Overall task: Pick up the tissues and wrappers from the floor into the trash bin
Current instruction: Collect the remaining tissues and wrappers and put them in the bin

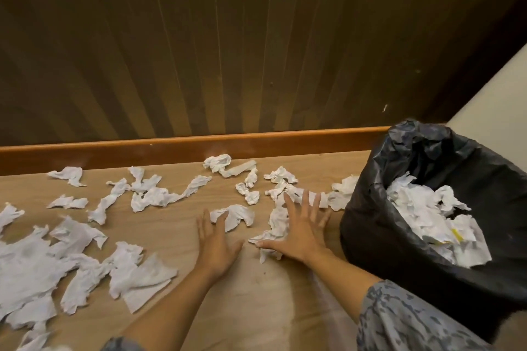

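Observation:
Several crumpled white tissues lie scattered over the wood-look floor (176, 225). My left hand (216, 242) is flat on the floor with fingers spread, its fingertips touching a crumpled tissue (236, 215). My right hand (299, 228) is spread, palm down, over a long twisted tissue (278, 222) just left of the trash bin (379, 225). The bin is lined with a black bag and holds several white tissues (427, 216) and a yellow scrap. Neither hand grips anything.
A big heap of flat tissues (42, 265) fills the near left floor. More twisted pieces (159, 194) lie along the orange skirting board (199, 145) under the brown ribbed wall. A cream wall (496, 105) rises behind the bin.

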{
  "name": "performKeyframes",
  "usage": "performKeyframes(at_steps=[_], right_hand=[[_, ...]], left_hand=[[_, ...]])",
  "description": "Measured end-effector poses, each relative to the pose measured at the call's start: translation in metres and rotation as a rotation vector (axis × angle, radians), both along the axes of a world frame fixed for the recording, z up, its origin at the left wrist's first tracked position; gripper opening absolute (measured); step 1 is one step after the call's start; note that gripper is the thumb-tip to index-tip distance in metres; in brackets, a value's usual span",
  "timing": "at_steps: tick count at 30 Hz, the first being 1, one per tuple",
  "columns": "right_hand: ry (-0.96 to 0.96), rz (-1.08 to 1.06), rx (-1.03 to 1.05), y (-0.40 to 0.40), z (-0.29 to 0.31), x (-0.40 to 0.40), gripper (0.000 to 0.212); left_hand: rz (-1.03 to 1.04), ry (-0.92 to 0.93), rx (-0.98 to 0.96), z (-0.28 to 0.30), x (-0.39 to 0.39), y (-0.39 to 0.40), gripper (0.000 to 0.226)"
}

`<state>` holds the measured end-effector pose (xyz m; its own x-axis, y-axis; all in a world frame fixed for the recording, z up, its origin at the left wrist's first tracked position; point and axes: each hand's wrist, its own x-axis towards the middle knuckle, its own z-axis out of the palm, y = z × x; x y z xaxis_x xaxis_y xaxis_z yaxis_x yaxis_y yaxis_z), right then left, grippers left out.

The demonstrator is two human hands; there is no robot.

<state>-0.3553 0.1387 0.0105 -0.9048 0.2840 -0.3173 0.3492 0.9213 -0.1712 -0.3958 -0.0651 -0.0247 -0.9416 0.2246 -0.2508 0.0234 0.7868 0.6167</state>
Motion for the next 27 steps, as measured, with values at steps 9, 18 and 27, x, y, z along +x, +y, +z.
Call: performKeyframes(at_steps=[9, 18, 27], right_hand=[[0.18, 0.096, 0.048, 0.009, -0.048, -0.036, 0.129], [0.294, 0.226, 0.017, 0.023, -0.062, -0.06, 0.121], [0.491, 0.196, -0.187, 0.027, -0.075, -0.062, 0.093]], left_hand=[[-0.035, 0.141, -0.009, -0.027, -0.077, 0.051, 0.108], [-0.057, 0.304, -0.214, -0.042, -0.136, 0.073, 0.085], [0.138, 0.494, 0.155, -0.04, -0.097, 0.044, 0.035]])
